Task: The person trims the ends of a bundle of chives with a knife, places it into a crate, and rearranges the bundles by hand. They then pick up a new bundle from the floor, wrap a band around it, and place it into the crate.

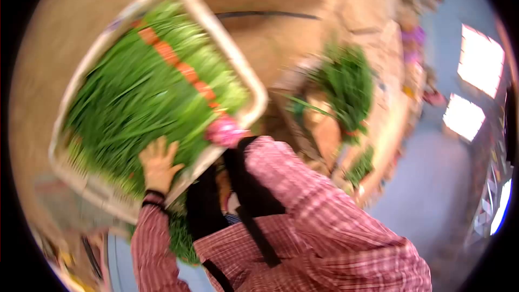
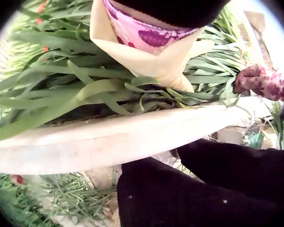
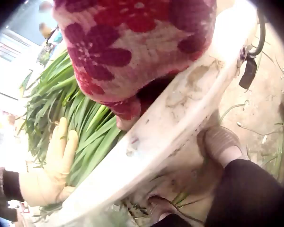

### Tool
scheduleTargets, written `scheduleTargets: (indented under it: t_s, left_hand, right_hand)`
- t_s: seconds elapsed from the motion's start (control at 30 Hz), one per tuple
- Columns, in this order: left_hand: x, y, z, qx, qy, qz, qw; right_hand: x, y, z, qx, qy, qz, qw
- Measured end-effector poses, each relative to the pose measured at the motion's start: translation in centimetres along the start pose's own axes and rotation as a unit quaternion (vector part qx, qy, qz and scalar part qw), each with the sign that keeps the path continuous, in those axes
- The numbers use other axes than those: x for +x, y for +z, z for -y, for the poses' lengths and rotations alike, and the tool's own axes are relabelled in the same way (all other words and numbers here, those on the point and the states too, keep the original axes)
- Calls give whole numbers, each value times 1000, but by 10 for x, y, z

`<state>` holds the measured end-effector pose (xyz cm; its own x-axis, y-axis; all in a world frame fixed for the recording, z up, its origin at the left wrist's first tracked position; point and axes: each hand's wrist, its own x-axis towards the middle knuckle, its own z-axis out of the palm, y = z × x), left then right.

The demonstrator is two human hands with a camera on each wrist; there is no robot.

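A white plastic crate [image 1: 75, 89] is filled with long, flat green leaves that look like garlic chives [image 1: 124, 94], with pale ends toward the far right. A row of orange-red ties [image 1: 173, 59] crosses them. My left hand [image 1: 158, 162], in a cream glove, lies on the leaves near the front rim, its fingers straight and spread. In a pink and purple floral glove, my right hand [image 1: 224, 131] is at the near right corner, right at the inside of the crate rim [image 3: 146, 137]. Its fingers look bent, and I cannot tell what they hold.
Another bunch of greens [image 1: 348, 89] stands to the right, beside a cardboard-coloured box [image 1: 319, 135]. More greens [image 2: 19, 203] lie below the crate at the left. My legs [image 2: 180, 194] in dark trousers are close under the near rim. Loose stalks [image 3: 262, 127] litter the floor.
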<state>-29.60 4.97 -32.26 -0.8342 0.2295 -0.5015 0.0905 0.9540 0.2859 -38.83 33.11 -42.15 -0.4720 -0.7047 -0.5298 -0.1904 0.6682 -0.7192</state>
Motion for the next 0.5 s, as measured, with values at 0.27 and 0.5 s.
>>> scheduleTargets:
  t_s: [0.27, 0.5]
  left_hand:
    - [-52, -7, 14, -19, 26, -12, 999]
    - [-87, -29, -8, -101, -46, -58, 992]
  right_hand:
    - [-29, -97, 87, 14, 56, 52, 997]
    - [13, -128, 55, 39, 311, 28, 949]
